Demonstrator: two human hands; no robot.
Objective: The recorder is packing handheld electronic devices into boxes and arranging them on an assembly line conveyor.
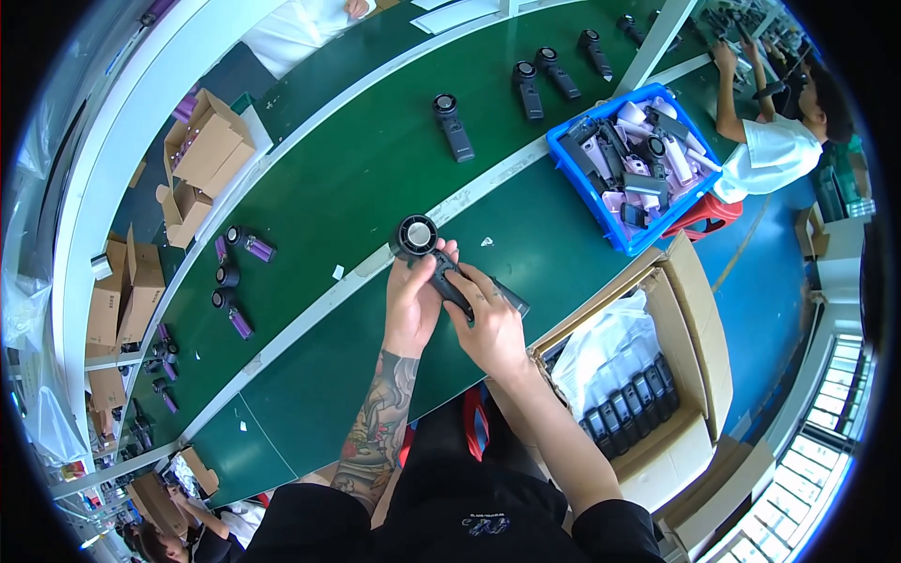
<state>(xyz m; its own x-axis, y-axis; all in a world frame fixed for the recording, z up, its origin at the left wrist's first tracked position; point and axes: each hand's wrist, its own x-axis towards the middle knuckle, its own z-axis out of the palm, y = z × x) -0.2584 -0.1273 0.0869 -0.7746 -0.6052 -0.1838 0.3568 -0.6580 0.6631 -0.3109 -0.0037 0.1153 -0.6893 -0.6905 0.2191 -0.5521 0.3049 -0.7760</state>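
Both hands, left and right, grip one black fan above the belt; fingers seemingly clenched around its handle.

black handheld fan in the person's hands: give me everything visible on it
The black handheld fan looks like matte black plastic: a round ringed head with a pale hub at upper left, and a straight handle running down-right. It is held just above the green belt, tilted. The left hand cups it under the head; the right hand grips the handle. Finer detail is not readable.
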